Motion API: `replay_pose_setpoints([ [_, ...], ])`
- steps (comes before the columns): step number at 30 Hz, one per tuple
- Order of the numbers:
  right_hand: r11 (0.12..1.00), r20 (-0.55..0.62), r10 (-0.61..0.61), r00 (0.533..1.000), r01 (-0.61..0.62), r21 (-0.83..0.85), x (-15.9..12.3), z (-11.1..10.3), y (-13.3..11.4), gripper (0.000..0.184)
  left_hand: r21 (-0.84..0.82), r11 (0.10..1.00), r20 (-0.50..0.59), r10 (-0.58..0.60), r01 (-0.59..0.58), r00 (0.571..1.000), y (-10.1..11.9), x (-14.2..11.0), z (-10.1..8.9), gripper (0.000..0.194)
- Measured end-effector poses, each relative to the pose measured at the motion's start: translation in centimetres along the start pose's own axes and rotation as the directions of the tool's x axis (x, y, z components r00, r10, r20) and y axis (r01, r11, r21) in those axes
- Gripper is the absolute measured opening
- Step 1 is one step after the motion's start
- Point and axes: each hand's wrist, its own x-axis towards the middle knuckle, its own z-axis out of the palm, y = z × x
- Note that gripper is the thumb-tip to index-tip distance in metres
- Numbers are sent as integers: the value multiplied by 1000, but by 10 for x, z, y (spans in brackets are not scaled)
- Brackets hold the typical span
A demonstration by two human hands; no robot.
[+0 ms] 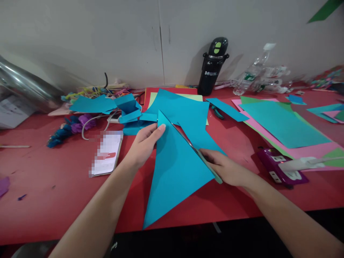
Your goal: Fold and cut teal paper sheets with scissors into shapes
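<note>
A sheet of blue paper (177, 168) is held up over the front of the red table, its lower corner reaching the table's edge. My left hand (147, 141) pinches it near the upper left, thumb on top. In my right hand (223, 165) is a pair of scissors (205, 161) with pale green handles, the fingers wrapped round them. The blades lie along the paper's upper right edge, pointing up and left. Beyond the cut edge a further blue piece (201, 134) slants down to the right; whether it still joins the held sheet I cannot tell.
Left of my hand lies a phone (107, 152) on the red table (67, 197). A black bottle (212, 68) and a clear plastic bottle (249, 77) stand by the wall. At right are stacked coloured sheets (285, 122) and a purple power strip (279, 166) with a plug.
</note>
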Motion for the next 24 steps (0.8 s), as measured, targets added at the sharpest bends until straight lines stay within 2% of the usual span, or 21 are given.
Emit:
replay_pose_setpoints([
  [3,1000,1,-4,1000,4,-1,1,0,1,33,51,998,-36,39,-38,999,-1,2,-1,31],
  [8,1000,5,5,1000,-5,19,1,1,1,33,103,993,-18,51,-49,999,2,-1,-1,32],
  [16,997,-7,68,998,-68,-37,-5,2,-2,27,198,978,-26,80,-73,996,7,-4,0,32],
  [21,997,2,67,998,-67,-32,-7,2,0,20,213,973,-29,97,-89,995,6,-4,-1,31],
  [24,997,-10,56,998,-56,-50,-6,2,1,23,192,976,-39,108,-99,993,4,-3,-1,32],
])
